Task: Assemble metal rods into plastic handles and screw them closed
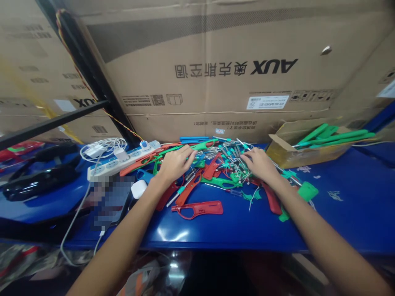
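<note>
My left hand point(175, 163) is at the left part of a heap of lighter parts, its fingers bent and closed around the near end of a green lighter casing point(206, 144). On the right, my right hand point(261, 165) reaches into a tangle of metal tubes and thin wires point(236, 158), fingertips pinched together; what they grip is too small to make out. Between and below the hands lie another green casing point(224, 182), an orange casing point(189, 190) and a screwdriver point(233, 192) with a clear bluish handle. Nearest me is a red casing half point(202, 209).
A small cardboard box point(296, 156) of green lighters stands at right. To the left are a power strip point(132, 158) with chargers, a white earbud case point(138, 189), a phone point(114, 201) and a black headset-like object point(43, 172). Large cartons point(197, 37) wall the back of the blue table point(253, 230).
</note>
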A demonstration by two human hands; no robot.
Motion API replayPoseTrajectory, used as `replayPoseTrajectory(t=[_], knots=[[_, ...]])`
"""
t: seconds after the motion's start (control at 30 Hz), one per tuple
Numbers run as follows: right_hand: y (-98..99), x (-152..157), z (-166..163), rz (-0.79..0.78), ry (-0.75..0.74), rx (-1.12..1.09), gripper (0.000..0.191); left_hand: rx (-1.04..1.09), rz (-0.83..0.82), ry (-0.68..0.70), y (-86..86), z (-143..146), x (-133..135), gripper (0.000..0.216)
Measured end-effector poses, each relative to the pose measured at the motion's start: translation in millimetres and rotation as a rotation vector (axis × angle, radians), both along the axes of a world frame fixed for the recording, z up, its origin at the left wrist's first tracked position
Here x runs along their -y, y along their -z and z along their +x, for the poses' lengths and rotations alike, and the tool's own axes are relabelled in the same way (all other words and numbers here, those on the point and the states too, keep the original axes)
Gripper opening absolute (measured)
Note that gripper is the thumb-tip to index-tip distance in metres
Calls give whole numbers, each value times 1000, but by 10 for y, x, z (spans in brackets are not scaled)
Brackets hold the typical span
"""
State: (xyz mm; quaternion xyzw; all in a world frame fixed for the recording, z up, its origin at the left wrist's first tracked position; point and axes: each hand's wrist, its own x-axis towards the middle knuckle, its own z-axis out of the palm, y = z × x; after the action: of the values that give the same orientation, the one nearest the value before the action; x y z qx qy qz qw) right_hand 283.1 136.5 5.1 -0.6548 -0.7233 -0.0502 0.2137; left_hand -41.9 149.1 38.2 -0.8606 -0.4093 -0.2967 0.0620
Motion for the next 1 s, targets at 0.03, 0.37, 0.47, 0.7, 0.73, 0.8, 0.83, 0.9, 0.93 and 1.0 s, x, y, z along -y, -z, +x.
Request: replayPoseTrajectory(t=[0.03, 0.37, 0.47, 0.7, 0.73, 0.8, 0.83, 0.9, 0.93, 1.0], knots=[[32, -25, -15, -8, 20, -6, 36, 4, -2, 3, 10, -15, 7, 41], [28, -82, -188, 37, 133, -61, 42, 164, -51, 47, -19, -293, -38, 38], [6, -54, -400, 76, 34, -29, 39, 203, -52, 46, -38, -322, -48, 37], [71, -98, -624, 67, -19, -16, 26, 228, -81, 67, -45, -331, -40, 39], [73, -110, -604, 74, -7, -34, 25, 231, -85, 69, -46, -331, -38, 39], [56, -132, -547, 93, 14, -84, 23, 238, -93, 74, -47, -330, -33, 40], [38, -139, -512, 109, 25, -117, 22, 242, -96, 75, -47, -329, -31, 40], [-16, -143, -432, 155, 48, -197, 20, 248, -100, 76, -45, -327, -29, 41], [-50, -140, -387, 184, 59, -242, 20, 249, -102, 77, -42, -325, -29, 41], [-121, -124, -293, 243, 76, -337, 21, 245, -104, 83, -32, -317, -28, 41]])
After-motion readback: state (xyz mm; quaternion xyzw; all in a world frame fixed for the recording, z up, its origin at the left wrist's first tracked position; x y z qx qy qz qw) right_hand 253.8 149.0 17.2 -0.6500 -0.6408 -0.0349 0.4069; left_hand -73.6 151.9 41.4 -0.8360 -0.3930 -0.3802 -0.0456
